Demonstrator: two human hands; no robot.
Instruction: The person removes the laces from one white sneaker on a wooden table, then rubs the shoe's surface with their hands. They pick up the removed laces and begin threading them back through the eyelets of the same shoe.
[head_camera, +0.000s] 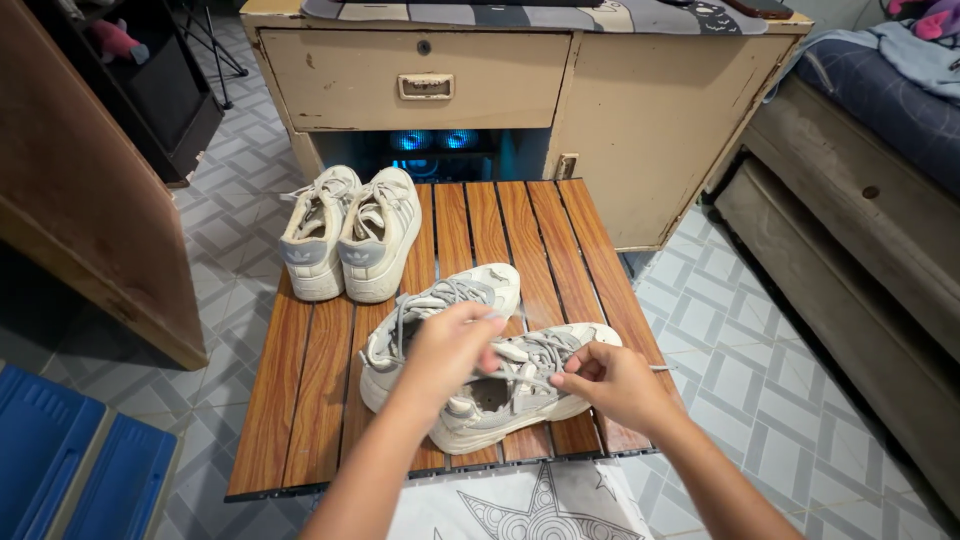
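Note:
Two worn off-white sneakers lie on a low slatted wooden table (300, 400). The nearer sneaker (520, 395) lies with its opening toward me. My left hand (450, 345) pinches its grey laces near the tongue. My right hand (610, 380) grips the lace end on the right side, the lace pulled taut. The second sneaker (445, 300) lies just behind, partly covered by my left hand. Another pair of off-white sneakers (350, 230) stands at the table's far left, heels toward me.
A beige cabinet with a drawer (420, 80) stands behind the table. A bed frame (860, 230) runs along the right. A brown wooden panel (80, 200) is at left, blue crates (70, 470) at lower left. The floor is grey patterned tile.

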